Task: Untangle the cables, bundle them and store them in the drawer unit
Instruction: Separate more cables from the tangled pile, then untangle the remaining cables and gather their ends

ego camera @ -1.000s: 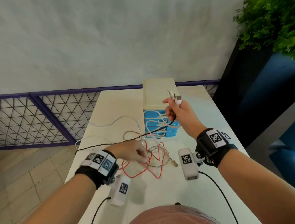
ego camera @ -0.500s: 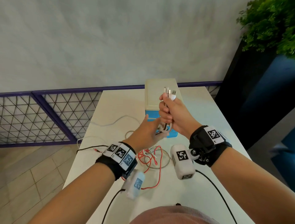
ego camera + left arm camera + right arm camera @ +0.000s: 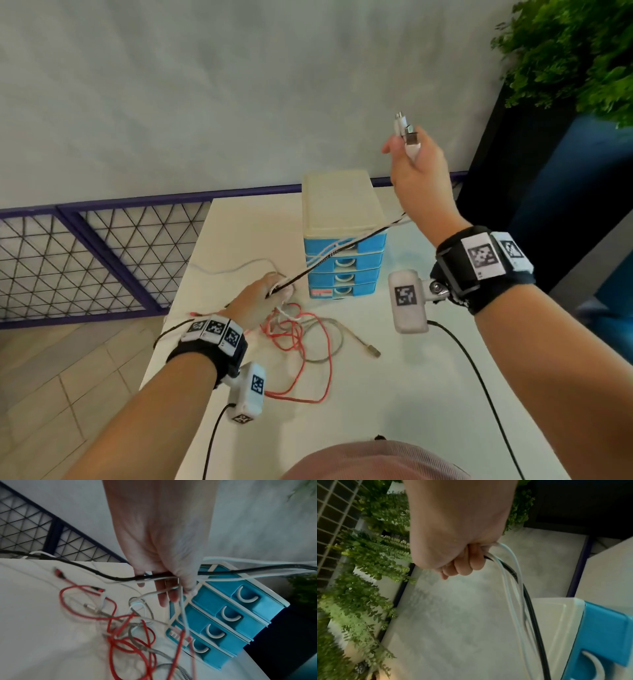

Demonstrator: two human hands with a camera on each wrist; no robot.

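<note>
My right hand (image 3: 416, 164) is raised above and right of the blue drawer unit (image 3: 346, 270), gripping a bundle of white and black cables (image 3: 510, 566) with the plug ends (image 3: 406, 132) sticking up. The cables (image 3: 342, 248) run taut down across the unit's front to my left hand (image 3: 263, 298), low on the white table (image 3: 394, 394), which pinches them (image 3: 154, 576). A tangle of red cable (image 3: 301, 339) and grey cable (image 3: 337, 346) lies by the left hand. All drawers appear closed.
The drawer unit has a cream top (image 3: 340, 202) and stands at the table's back. A purple mesh railing (image 3: 102, 246) runs left of the table. A dark planter with green foliage (image 3: 575, 58) stands at the right. One white cable (image 3: 236, 267) trails toward the table's left edge.
My right hand rose up and right with the plug ends, pulling the cables taut. My left hand dropped from beside the right hand to the table near the tangle, still on the cables.
</note>
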